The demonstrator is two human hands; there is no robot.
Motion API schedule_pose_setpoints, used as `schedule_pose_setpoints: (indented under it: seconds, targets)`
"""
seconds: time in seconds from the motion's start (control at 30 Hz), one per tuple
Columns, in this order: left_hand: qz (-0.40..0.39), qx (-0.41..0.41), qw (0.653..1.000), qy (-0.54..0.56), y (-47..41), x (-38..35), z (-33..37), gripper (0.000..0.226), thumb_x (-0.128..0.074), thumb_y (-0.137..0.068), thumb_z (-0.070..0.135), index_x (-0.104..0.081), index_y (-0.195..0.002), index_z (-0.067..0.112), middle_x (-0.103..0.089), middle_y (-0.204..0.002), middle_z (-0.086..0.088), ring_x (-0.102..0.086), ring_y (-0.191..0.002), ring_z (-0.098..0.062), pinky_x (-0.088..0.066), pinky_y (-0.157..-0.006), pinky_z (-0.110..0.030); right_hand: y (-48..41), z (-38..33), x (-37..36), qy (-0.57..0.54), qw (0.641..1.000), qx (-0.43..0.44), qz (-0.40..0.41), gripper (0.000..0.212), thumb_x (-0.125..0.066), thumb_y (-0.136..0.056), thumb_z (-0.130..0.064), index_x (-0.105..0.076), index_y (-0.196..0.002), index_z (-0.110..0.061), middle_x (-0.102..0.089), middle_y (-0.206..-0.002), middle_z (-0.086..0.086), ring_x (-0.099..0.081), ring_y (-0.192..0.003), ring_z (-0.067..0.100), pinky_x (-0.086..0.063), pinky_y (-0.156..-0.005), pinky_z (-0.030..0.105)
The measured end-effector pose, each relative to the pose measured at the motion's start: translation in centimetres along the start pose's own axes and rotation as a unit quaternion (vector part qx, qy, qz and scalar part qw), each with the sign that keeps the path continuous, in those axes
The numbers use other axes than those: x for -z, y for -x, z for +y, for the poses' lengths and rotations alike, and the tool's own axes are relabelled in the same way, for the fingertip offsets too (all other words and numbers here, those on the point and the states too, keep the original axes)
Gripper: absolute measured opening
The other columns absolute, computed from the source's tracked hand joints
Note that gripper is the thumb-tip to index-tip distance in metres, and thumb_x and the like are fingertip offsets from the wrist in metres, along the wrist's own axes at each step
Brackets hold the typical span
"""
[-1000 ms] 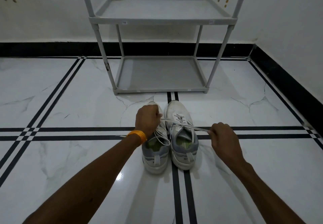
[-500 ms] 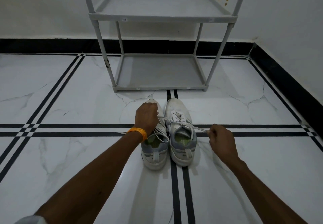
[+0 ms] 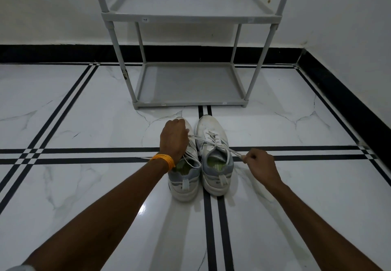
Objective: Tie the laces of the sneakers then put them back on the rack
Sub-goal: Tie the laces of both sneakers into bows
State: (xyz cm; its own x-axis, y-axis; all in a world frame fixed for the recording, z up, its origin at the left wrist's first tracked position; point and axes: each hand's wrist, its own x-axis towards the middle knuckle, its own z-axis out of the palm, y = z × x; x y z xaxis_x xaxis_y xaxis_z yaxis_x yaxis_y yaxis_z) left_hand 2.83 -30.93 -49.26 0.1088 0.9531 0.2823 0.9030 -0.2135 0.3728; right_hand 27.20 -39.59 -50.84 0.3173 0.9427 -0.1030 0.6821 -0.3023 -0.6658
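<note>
Two white and grey sneakers stand side by side on the floor, toes toward the rack. My left hand (image 3: pixel 174 139) hovers over the left sneaker (image 3: pixel 184 180) and pinches one end of the right sneaker's lace (image 3: pixel 198 138). My right hand (image 3: pixel 261 164) pinches the other end, to the right of the right sneaker (image 3: pixel 215 165). The lace is pulled taut across that shoe's tongue. The left sneaker's laces hang loose in a loop. The grey two-shelf rack (image 3: pixel 190 20) stands just beyond the shoes, with nothing on either shelf.
The floor is glossy white marble with black inlay stripes (image 3: pixel 84 154). A white wall with a black skirting (image 3: pixel 338 93) runs behind the rack and along the right side. An orange band (image 3: pixel 164 159) is on my left wrist.
The view has tilted slightly upward. Both hands still hold the lace ends, and my right hand has drawn its end a little further out to the right and down.
</note>
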Motion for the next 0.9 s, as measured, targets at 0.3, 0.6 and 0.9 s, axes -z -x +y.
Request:
schedule_pose_setpoints:
  seconds: [0.3,0.6,0.9]
  targets:
    - [-0.124,-0.165,0.977,0.061,0.3,-0.3,3.9,0.036,-0.054,-0.093,0.017,-0.058,-0.129,0.015,-0.051,-0.13,-0.008,-0.062,-0.096,-0.029,-0.054,-0.08,-0.038,0.3,-6.1,0.5,0.112,0.986,0.124,-0.011,0.042,-0.054,-0.094,-0.042,-0.065,-0.116,-0.008,-0.061,-0.111,0.013,-0.062,-0.099,0.027,-0.047,-0.078,0.032]
    - [-0.193,-0.137,0.965,0.11,0.8,-0.7,3.8,0.012,-0.053,-0.094,0.016,-0.058,-0.1,0.007,-0.068,-0.1,-0.016,-0.061,-0.092,-0.032,-0.042,-0.074,-0.034,0.8,-7.6,-1.6,0.313,0.93,0.193,-0.032,0.02,-0.06,-0.091,-0.014,-0.063,-0.109,-0.005,-0.061,-0.107,0.014,-0.06,-0.095,0.027,-0.041,-0.071,0.029]
    - [-0.178,-0.071,0.974,0.12,0.9,-1.1,4.6,0.03,-0.048,-0.096,0.034,-0.06,-0.093,0.006,-0.069,-0.084,-0.018,-0.063,-0.076,-0.034,-0.044,-0.062,-0.035,0.8,-7.3,-1.7,0.319,0.93,0.18,-0.04,0.025,-0.062,-0.089,-0.012,-0.057,-0.114,-0.005,-0.061,-0.111,0.014,-0.061,-0.098,0.027,-0.041,-0.074,0.029]
